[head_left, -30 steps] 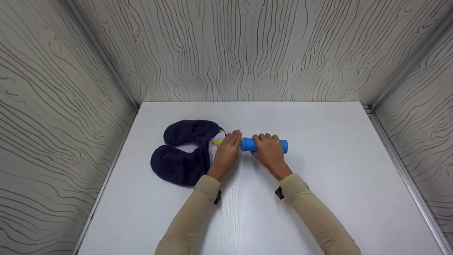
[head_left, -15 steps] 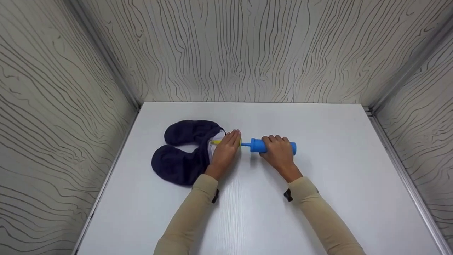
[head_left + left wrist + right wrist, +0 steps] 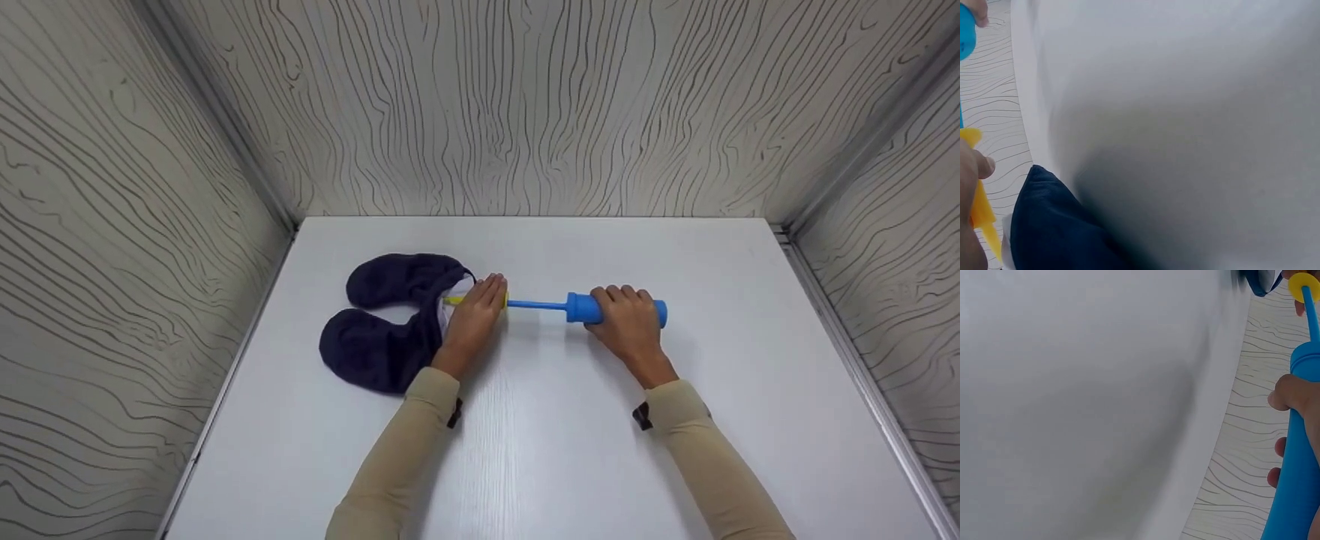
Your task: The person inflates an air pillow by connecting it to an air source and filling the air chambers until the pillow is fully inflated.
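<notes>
Your right hand (image 3: 628, 321) wraps its fingers and thumb round the blue pump barrel (image 3: 579, 307), and your left hand (image 3: 475, 322) grips the yellow nozzle (image 3: 981, 208). Between your hands the thin blue rod (image 3: 537, 305) shows, joining barrel and nozzle. The nozzle's tip reaches the white lining (image 3: 459, 289) of the navy neck pillow (image 3: 375, 352); you cannot tell whether it goes inside. The pillow lies flat on the white table (image 3: 540, 450), left of the pump, with wood-grain walls (image 3: 480, 105) around

a navy u-shaped cushion (image 3: 375, 349) lies on a white table (image 3: 757, 345).
</notes>
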`<action>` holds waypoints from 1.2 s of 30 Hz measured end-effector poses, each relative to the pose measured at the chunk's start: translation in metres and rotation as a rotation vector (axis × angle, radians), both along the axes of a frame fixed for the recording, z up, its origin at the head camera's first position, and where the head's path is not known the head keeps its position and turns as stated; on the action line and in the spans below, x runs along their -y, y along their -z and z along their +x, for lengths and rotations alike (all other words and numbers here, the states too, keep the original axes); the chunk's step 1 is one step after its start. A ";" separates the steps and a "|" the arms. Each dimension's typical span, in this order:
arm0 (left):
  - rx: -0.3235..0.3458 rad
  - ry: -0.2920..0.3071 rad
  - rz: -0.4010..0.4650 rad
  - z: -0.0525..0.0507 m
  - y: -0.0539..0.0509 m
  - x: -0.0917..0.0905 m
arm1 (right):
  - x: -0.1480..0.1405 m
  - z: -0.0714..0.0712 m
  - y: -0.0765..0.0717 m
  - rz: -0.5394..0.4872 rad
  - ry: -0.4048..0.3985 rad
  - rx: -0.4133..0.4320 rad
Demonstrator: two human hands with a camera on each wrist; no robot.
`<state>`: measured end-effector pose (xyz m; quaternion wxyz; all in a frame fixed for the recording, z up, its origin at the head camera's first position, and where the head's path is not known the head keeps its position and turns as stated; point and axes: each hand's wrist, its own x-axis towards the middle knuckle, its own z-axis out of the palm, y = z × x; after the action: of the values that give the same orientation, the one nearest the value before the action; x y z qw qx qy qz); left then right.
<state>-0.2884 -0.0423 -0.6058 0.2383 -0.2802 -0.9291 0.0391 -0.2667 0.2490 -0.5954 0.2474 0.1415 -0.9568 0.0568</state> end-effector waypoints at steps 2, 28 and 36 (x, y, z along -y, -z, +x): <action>0.004 -0.011 -0.004 0.000 0.000 0.000 | -0.006 0.000 0.000 -0.004 0.009 -0.002; 0.017 -0.025 0.069 0.006 -0.001 -0.021 | 0.059 -0.007 -0.006 0.064 -0.048 -0.012; -0.025 0.010 0.055 0.008 0.001 -0.022 | 0.075 -0.009 0.000 0.062 -0.075 -0.010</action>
<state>-0.2809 -0.0199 -0.6065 0.2574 -0.2776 -0.9254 0.0160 -0.2757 0.1739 -0.5950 0.2455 0.1851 -0.9509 0.0355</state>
